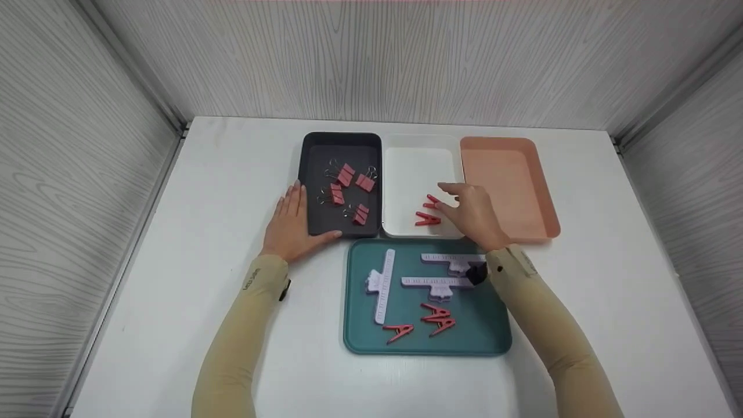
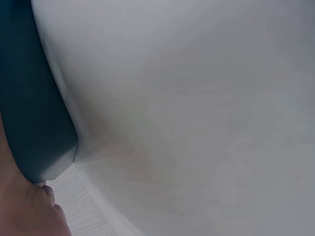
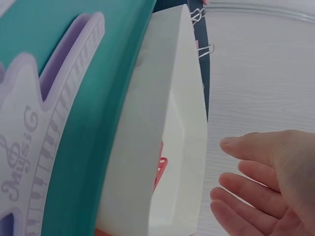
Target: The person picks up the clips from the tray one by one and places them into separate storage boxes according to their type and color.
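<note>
When viewed from the head camera, right hand point(image 1: 475, 213) over the near right part of the white tray point(image 1: 421, 168), thumb and forefinger parted, nothing visible between them. Just left of the thumb tip, an upper red peg point(image 1: 433, 201), partly hidden by the thumb; touching or not, hard to tell. Slightly nearer the body, a lower red peg point(image 1: 433, 220), long axis running side to side, forked legs to the left, joined end towards the thumb side. Both on the tray floor, much closer to the right hand than to the left hand point(image 1: 289, 229).

At the left, that other hand flat against the outer side of the black tray point(image 1: 316, 146), fingers straight, thumb along the near edge, gripping nothing. Inside the black tray, four pink binder clips point(image 1: 345, 175). Right of the white tray, edge to edge, an orange tray point(image 1: 502, 180).

On the near side, a teal tray point(image 1: 482, 337) with a lone red peg point(image 1: 403, 329) and a touching pair of red pegs point(image 1: 440, 316). Between that pair and the right hand, two crosswise purple clips point(image 1: 439, 283); farther left, a lengthwise purple clip point(image 1: 385, 284). Across the teal tray's right end, the right sleeve point(image 1: 543, 307) and a black wrist device point(image 1: 477, 273), partly covering the crosswise clips
</note>
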Demonstrator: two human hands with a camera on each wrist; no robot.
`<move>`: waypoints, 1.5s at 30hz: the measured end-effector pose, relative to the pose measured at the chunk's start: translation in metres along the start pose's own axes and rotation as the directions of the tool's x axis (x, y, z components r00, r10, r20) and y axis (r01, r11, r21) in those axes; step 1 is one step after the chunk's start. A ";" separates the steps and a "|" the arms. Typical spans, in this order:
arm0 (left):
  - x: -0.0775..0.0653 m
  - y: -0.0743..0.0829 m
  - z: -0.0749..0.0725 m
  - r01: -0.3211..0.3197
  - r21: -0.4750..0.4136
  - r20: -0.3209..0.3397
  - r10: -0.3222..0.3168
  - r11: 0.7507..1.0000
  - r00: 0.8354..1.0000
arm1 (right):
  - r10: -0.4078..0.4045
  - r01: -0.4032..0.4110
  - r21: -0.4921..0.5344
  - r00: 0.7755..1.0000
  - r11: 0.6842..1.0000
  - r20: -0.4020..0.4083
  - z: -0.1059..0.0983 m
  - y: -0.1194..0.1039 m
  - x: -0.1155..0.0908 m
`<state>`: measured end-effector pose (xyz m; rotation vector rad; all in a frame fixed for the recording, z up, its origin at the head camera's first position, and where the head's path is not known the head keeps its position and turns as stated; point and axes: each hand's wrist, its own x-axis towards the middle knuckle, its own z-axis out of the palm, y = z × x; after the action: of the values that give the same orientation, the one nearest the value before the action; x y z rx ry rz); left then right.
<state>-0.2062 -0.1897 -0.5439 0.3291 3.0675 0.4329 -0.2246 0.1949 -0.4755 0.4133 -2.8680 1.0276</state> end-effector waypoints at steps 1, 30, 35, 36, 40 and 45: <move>0.000 -0.001 0.000 -0.002 0.004 -0.003 0.002 1.000 1.000 | -0.013 0.013 -0.002 1.000 1.000 -0.005 -0.001 -0.001 -0.001; -0.001 0.001 -0.002 0.006 -0.003 -0.002 -0.006 1.000 1.000 | -0.183 0.187 0.040 0.978 0.982 -0.097 -0.019 -0.012 -0.055; -0.001 0.002 -0.002 0.003 -0.014 -0.001 -0.003 1.000 1.000 | -0.203 0.210 0.060 0.974 0.976 -0.102 -0.020 -0.011 -0.065; -0.001 0.002 -0.003 0.004 -0.016 0.002 -0.004 1.000 1.000 | -0.204 0.211 0.065 0.974 0.975 -0.100 -0.021 -0.011 -0.067; -0.001 0.002 -0.003 0.007 -0.014 0.007 -0.007 1.000 1.000 | -0.199 0.206 0.086 0.977 0.975 -0.080 -0.022 -0.012 -0.073; -0.001 0.002 -0.003 0.011 -0.018 0.012 -0.010 1.000 1.000 | -0.182 0.186 0.105 0.982 0.977 -0.049 -0.023 -0.013 -0.079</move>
<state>-0.2049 -0.1892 -0.5403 0.3136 3.0509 0.4560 -0.1454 0.2178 -0.4620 0.6450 -2.6856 1.1479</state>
